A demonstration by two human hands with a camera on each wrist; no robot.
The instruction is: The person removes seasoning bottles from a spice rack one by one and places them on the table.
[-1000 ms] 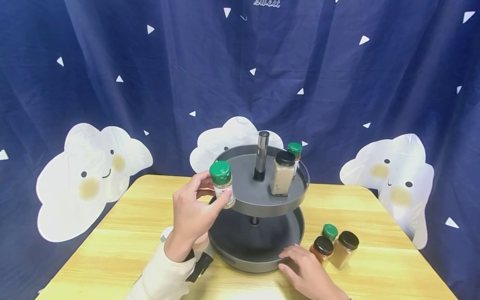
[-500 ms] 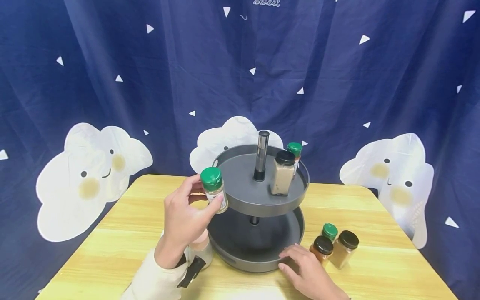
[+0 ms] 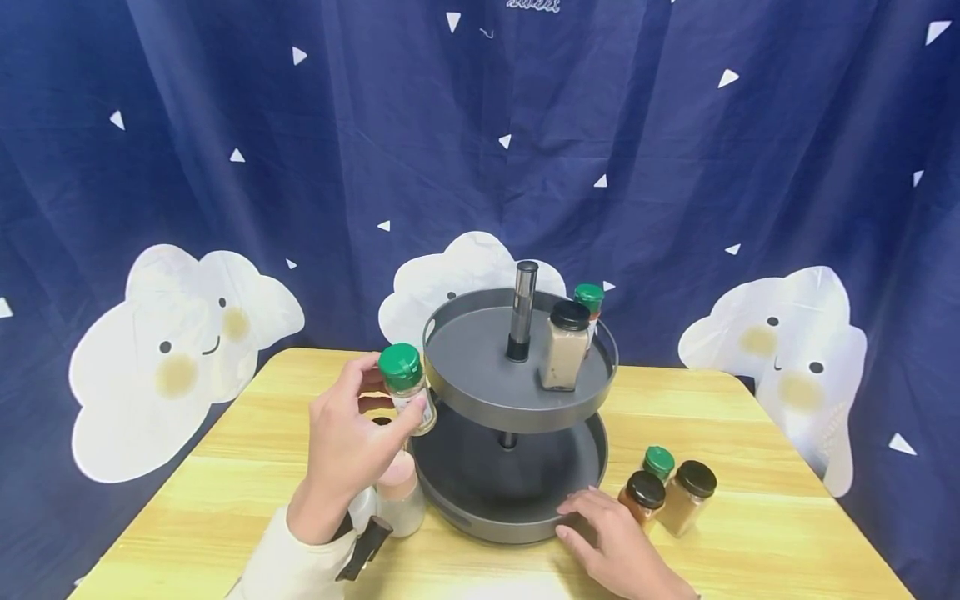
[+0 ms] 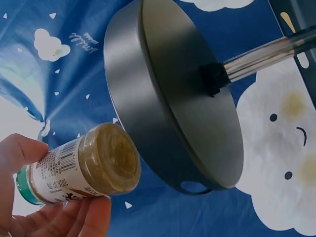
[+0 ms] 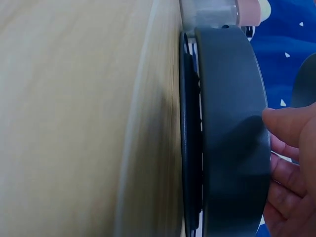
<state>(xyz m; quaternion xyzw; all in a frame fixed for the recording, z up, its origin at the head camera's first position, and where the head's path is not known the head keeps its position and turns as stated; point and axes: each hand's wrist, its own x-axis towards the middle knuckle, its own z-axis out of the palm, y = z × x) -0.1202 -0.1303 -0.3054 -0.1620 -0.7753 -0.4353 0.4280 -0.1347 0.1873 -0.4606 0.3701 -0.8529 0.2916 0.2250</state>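
Note:
My left hand point(image 3: 352, 442) holds a spice jar point(image 3: 407, 387) with a green cap between thumb and fingers, raised beside the upper tier of a dark grey two-tier turntable point(image 3: 495, 408). The left wrist view shows the jar's white label point(image 4: 64, 168) and its brownish contents, base toward the turntable. Low at the front right, my right hand point(image 3: 618, 542) grips the lower tier's rim point(image 5: 234, 138), thumb outside and fingertips over the edge. On the upper tier stand a black-capped square jar point(image 3: 564, 354) and, partly behind it, a green-capped jar point(image 3: 590, 300).
Right of the turntable, a green-capped jar point(image 3: 659, 461) and two black-capped jars point(image 3: 643, 500) stand grouped on the wooden table point(image 3: 780, 533). A pink-lidded jar point(image 3: 402, 504) and a white item point(image 3: 363, 507) are partly hidden by the left arm. A blue curtain point(image 3: 420, 125) hangs behind.
My left hand has drawn the green-capped jar left and slightly down, away from the upper tier, uncovering more of the pink-lidded jar. My right hand and the turntable stay in place.

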